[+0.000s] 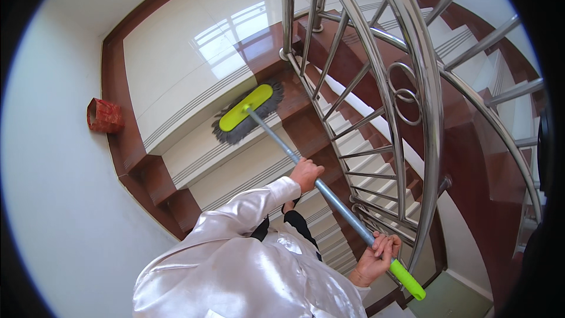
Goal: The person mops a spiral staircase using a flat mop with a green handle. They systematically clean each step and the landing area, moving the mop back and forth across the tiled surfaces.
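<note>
My left hand (306, 174) is wrapped around the middle of a grey metal pole. Lower down, just above the bright green grip (408, 280), my right hand (377, 258) holds the same pole. The pole belongs to a dust mop (246, 108) with a lime-green oval head plate and a fringe of dark grey fibres. Its head lies across the upper stair tread (198, 154), close below the landing edge. The fibres under the plate are mostly hidden.
A stainless steel railing (428, 141) with curved bars runs along my right side. A red patterned container (106, 115) stands by the left wall (57, 163). Above the steps is a glossy tiled landing (167, 62) with reddish-brown borders. More stairs (335, 234) descend below me.
</note>
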`<state>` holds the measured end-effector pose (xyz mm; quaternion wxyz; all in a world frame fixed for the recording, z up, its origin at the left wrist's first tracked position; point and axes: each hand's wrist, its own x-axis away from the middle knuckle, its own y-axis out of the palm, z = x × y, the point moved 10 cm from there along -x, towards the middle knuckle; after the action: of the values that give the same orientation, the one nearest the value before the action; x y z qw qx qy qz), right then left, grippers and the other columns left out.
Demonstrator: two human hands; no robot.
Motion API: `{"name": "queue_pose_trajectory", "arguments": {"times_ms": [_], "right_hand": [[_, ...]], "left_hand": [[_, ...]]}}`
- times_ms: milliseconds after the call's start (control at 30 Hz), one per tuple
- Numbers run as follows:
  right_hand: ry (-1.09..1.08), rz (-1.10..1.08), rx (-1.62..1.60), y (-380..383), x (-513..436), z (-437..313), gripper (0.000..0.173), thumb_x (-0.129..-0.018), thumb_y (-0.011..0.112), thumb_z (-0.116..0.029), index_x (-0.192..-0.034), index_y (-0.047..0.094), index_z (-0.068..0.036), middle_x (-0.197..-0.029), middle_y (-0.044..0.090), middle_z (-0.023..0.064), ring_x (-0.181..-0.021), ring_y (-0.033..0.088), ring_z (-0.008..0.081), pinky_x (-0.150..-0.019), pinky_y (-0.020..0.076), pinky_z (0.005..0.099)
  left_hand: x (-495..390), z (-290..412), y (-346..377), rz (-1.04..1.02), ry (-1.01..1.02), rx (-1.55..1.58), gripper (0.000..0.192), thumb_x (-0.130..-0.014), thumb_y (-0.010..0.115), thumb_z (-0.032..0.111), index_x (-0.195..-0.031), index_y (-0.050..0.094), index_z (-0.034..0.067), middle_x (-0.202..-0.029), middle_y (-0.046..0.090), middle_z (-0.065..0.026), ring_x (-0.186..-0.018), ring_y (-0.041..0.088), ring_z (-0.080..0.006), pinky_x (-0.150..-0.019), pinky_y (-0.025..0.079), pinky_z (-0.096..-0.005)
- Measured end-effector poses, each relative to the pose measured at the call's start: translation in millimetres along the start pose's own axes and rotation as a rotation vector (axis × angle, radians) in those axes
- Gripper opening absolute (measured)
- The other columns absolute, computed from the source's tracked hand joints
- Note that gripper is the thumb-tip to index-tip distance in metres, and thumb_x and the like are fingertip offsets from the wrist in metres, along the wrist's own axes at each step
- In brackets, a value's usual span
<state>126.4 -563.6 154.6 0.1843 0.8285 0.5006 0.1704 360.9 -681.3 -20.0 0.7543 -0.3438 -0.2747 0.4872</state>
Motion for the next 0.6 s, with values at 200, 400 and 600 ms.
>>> {"name": "queue_pose_trajectory", "arguments": {"times_ms": [200, 400, 600], "right_hand": [[-0.048, 0.138, -0.009, -21.2, 7.1, -15.7, 0.004, -0.094, 0.045, -0.008, -0.094, 0.048, -0.004, -0.056, 0.03, -0.0031, -0.057, 0.037, 0.0084, -0.082, 0.0423, 0.033], [-0.177, 0.199, 0.106, -28.7, 14.0, -36.8, 0.003, -0.093, 0.044, -0.007, -0.092, 0.046, -0.004, -0.058, 0.028, -0.003, -0.058, 0.036, 0.008, -0.084, 0.0446, 0.0344], [-0.139, 0.194, 0.153, -14.6, 22.7, -52.4, 0.006, -0.093, 0.045, -0.007, -0.094, 0.048, -0.002, -0.057, 0.028, -0.0024, -0.058, 0.036, 0.0073, -0.084, 0.0457, 0.0325]], "left_hand": [[-8.4, 17.5, 17.2, -0.056, 0.049, -0.015, 0.022, -0.062, 0.069, 0.007, -0.079, 0.056, 0.011, -0.07, 0.061, -0.0075, -0.081, 0.06, -0.0297, -0.075, 0.04, -0.0407], [-53.4, 52.9, 19.5, -0.015, 0.169, 0.029, 0.023, -0.059, 0.068, 0.004, -0.079, 0.056, 0.011, -0.07, 0.062, -0.0074, -0.079, 0.058, -0.0291, -0.075, 0.038, -0.039], [-29.2, 56.3, 7.8, -0.032, 0.117, 0.042, 0.019, -0.062, 0.068, 0.004, -0.077, 0.058, 0.012, -0.068, 0.06, -0.0069, -0.077, 0.059, -0.0269, -0.074, 0.039, -0.0374]]}}
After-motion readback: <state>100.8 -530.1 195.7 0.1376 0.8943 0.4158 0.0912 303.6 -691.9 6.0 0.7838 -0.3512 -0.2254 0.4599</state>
